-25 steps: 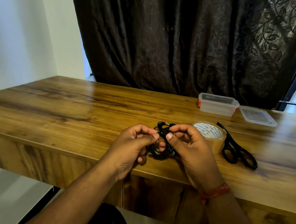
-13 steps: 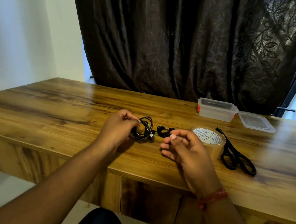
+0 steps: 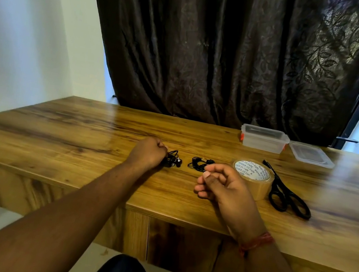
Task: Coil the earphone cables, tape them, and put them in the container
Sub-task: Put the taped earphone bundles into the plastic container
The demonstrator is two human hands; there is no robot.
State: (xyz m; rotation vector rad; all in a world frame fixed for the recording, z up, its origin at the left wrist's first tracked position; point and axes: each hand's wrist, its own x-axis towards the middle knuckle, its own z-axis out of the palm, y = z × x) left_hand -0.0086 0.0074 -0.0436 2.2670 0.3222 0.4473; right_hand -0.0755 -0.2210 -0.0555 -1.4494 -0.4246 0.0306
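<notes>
Table [image 3: 80,135] before dark curtain [image 3: 221,49]

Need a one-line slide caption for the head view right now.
Left hand grips one coiled earphone; a second coil lies beside the tape roll.
</notes>
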